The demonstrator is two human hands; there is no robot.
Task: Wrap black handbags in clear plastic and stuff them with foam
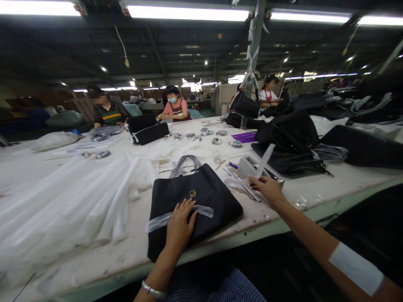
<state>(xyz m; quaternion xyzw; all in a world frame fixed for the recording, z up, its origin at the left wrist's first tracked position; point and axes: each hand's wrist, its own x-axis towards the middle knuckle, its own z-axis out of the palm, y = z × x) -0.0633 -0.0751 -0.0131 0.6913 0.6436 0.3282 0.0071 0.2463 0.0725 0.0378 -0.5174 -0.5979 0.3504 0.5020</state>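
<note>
A black handbag (217,195) lies flat before me, its handles (185,163) wrapped in clear plastic and a small gold clasp (192,193) on its front. My left hand (181,222) rests on the bag just below the clasp, fingers stretched out. Under it a translucent strip (159,221) runs across the bag's front. To the right, my right hand (266,188) pinches a translucent whitish strip (266,161) between thumb and fingers. Right behind that hand stands a grey tape dispenser (247,165), partly covered by the strip and hand.
White plastic sheeting (78,201) spreads over the table's left. Black bags (289,134) are piled at right. Coiled straps (206,131), purple pieces (244,137) and a blue pen (233,165) lie farther back. Co-workers (174,107) are across the table.
</note>
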